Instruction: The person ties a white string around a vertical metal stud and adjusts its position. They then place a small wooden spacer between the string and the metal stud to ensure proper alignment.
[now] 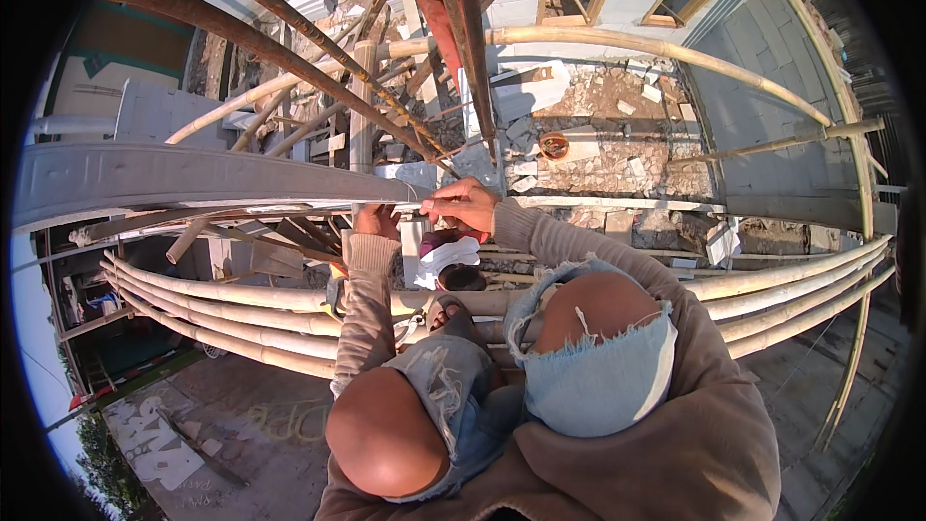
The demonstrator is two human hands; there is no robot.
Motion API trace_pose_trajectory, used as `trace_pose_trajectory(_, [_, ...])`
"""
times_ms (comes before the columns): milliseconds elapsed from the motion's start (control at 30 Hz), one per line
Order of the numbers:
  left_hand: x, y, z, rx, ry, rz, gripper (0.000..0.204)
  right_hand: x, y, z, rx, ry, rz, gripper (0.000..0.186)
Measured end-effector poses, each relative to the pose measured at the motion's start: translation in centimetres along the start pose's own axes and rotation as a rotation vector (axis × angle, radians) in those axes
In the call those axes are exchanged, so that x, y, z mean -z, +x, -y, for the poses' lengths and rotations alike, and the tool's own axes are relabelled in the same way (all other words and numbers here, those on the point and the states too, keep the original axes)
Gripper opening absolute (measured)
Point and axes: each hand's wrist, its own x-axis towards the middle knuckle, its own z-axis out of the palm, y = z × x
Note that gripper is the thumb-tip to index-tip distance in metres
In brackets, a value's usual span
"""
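On my head view, both hands are up at the near end of the grey beam [212,174]; right hand [463,206] has thumb and fingers drawn nearly together, tips pointing left at the beam's end; anything pinched there is too small for me to make out, so I can't tell if it has hold of something; left hand [376,221] is half curled just under the beam's lower edge, fingers bent, beside the top of the pale post [412,249]; can't tell if it grips or only touches.

Beam runs from the left rim of my view to between the hands; post stands just below that end.

Nearer me, bare knees [389,432] show through torn jeans [598,386]; bamboo poles [241,292] cross below the hands; rusty rods [270,43] slant in from upper left; beyond, rubble [627,125] with an orange bowl [554,146] on it; grey block wall [762,96] at far right.
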Motion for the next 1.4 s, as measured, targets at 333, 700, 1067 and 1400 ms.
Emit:
trace_pose_trajectory(333, [-1.1,0.1,0.2,-0.029,0.011,-0.021,0.024,-0.1,-1.0,-4.0,0.655,-0.410,-0.167,0.016])
trace_pose_trajectory(700, [-3.2,-1.6,0.3,-0.204,0.153,-0.228,0.020,1.2,0.4,-2.5,0.273,0.371,-0.618,0.020])
trace_pose_trajectory(1067, [-13.4,-4.3,6.1,-0.386,0.469,-0.135,0.035,1.8,0.2,-2.0,0.288,0.112,-0.681,0.020])
trace_pose_trajectory(1400, [-12.3,-2.1,7.2,-0.492,0.538,0.007,0.029,1.9,0.3,-2.0,0.335,0.095,-0.748,0.020])
